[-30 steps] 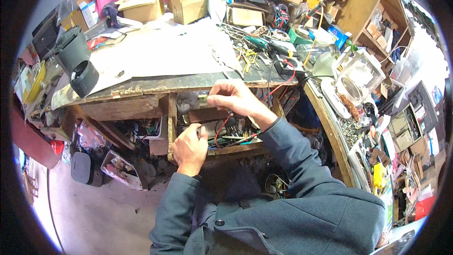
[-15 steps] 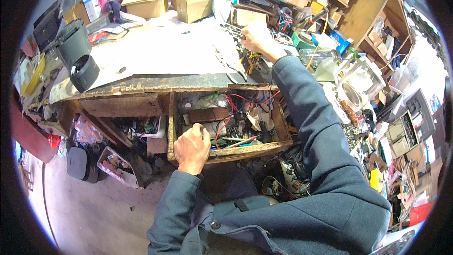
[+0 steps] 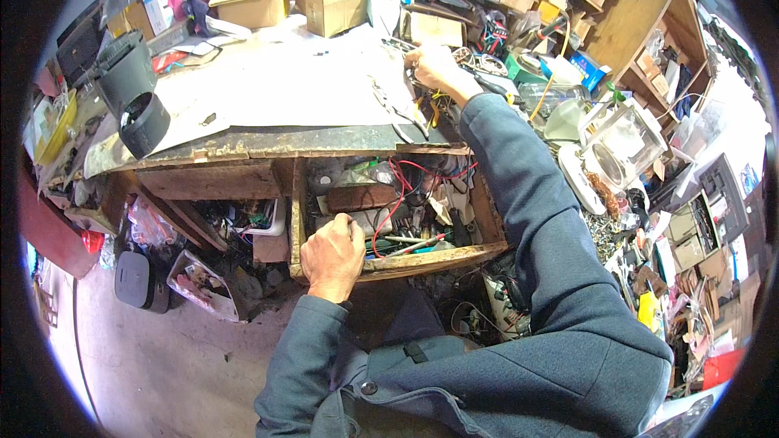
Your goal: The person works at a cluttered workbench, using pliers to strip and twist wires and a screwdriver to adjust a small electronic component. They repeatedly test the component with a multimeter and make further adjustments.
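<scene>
My left hand (image 3: pixel 333 253) is closed over the front left corner of a pulled-out wooden drawer (image 3: pixel 438 258). Inside the drawer are red and black wires, a brown block (image 3: pixel 361 198), pens and other loose pieces. Across the bench, my right hand (image 3: pixel 441 73) reaches into a heap of hand tools, its fingers curled together. What it grips, if anything, is hidden or lost in the glare. A pair of pliers (image 3: pixel 415 123) lies on the bench top just nearer to me than that hand.
Dark cylindrical bins (image 3: pixel 126 69) stand at the bench's left end, and open cardboard boxes (image 3: pixel 335 5) at the back. Clutter crowds the right side, including a clear plastic container (image 3: pixel 623 142). On the floor at left are a black case (image 3: pixel 139 280) and an open box (image 3: pixel 203 285).
My right hand has shifted slightly left and a little toward me among the tools. The left hand stays at the drawer's corner.
</scene>
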Available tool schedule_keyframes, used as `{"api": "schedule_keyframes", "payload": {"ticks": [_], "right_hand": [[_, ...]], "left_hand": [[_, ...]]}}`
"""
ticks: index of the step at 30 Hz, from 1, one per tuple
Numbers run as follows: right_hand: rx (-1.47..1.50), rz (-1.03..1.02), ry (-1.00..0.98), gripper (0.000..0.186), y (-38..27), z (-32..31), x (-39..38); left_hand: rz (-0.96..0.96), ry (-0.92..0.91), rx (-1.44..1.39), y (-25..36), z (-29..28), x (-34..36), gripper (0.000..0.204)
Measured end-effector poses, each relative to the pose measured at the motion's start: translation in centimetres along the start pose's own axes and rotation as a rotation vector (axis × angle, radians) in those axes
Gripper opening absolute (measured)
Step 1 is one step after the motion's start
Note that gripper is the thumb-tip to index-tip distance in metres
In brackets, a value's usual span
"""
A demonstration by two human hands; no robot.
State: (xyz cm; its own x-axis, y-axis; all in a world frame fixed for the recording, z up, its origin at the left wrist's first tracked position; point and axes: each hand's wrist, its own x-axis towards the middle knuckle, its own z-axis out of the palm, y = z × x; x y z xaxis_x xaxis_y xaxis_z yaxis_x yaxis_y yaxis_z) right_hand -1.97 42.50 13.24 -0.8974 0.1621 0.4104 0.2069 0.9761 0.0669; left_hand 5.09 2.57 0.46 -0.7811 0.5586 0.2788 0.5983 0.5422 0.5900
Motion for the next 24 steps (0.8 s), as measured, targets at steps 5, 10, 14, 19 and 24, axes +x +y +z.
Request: {"api": "schedule_keyframes", "payload": {"ticks": [5,10,14,19,24], "right_hand": [[0.014,-0.101,0.030,0.033,-1.2,-0.4,-0.6],[0.179,0.161,-0.245,0.043,-8.3,-2.1,-2.7],[0.014,0.003,-0.181,0.059,-11.0,-1.8,-5.3],[0.127,0.147,-0.308,0.070,-11.6,-2.8,-5.0],[0.120,0.240,-0.236,0.077,-12.8,-2.3,-6.0]], "left_hand": [[0.011,0.002,0.009,0.1,0.1,0.1,0.022],[0.018,0.022,0.001,-0.1,0.0,-0.1,0.021],[0.047,0.029,0.032,0.1,-0.2,-0.3,0.022],[0.085,0.082,0.037,0.1,0.3,-0.2,0.021],[0.079,0.080,0.030,0.2,0.1,-0.3,0.020]]}}
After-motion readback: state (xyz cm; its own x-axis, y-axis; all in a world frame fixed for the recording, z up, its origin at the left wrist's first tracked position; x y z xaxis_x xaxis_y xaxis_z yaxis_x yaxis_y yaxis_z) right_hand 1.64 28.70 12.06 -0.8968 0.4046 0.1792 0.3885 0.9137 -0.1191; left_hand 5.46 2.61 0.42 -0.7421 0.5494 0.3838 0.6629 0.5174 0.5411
